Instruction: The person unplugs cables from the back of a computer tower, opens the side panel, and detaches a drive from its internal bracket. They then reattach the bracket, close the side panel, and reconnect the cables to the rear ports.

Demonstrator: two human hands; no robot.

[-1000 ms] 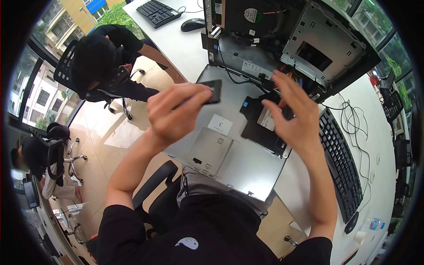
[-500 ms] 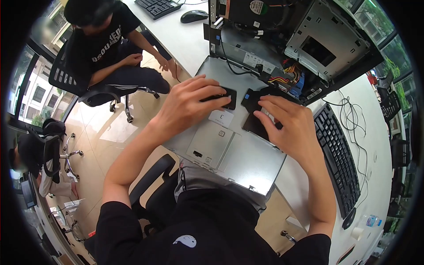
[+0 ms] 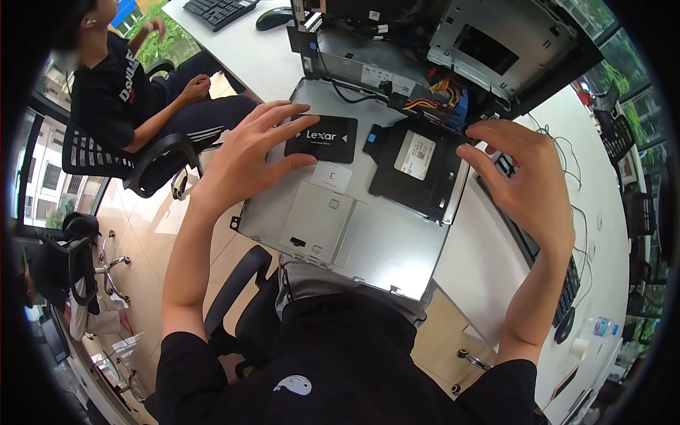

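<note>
A flat metal panel [image 3: 393, 248] lies in front of me, partly over the desk edge. On it rests a black Lexar solid state drive [image 3: 333, 145], lettering facing up. My left hand [image 3: 248, 152] is at its left side, fingers spread, fingertips over its left edge. To the right lies a black optical drive [image 3: 388, 168] with a white label and a blue tab. Beside its right end my right hand [image 3: 528, 170] hovers with thumb and fingers apart, holding nothing. A small white card [image 3: 331, 177] marked 3 sits just below the Lexar drive.
An open computer case [image 3: 453, 42] with exposed cables stands behind the panel. At right on the desk are a keyboard [image 3: 570, 283], a mouse [image 3: 564, 324], and a water bottle [image 3: 603, 326]. Another mouse [image 3: 274, 18] is at the far left. A person [image 3: 113, 92] sits left.
Both hands have drawn outward, uncovering the Lexar drive and the optical drive. My view has shifted slightly. The seated person at left has sat up and raised one hand.
</note>
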